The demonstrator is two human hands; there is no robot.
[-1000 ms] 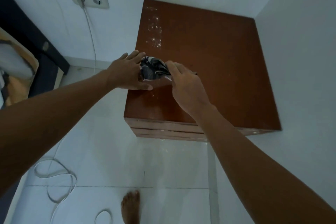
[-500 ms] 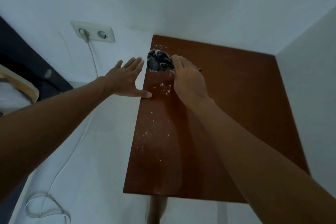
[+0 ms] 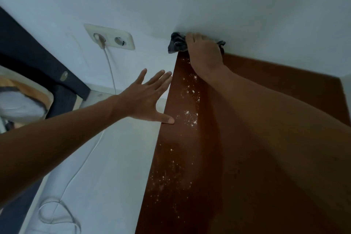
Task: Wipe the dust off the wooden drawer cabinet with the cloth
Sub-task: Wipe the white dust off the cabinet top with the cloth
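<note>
now that the right hand (image 3: 204, 53) has shoved the bunched dark patterned cloth (image 3: 177, 42), fingers clamped on it, to the reddish-brown wooden cabinet top's (image 3: 284, 89) back-left corner, the left hand (image 3: 146, 99) stays flat, fingers spread, thumb on the edge, white dust specks (image 3: 190, 116) left behind.

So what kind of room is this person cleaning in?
Probably a bedroom corner at home. A wooden drawer cabinet stands against white walls, a wall socket has a cable plugged in, and what looks like bedding lies at the left.
</note>
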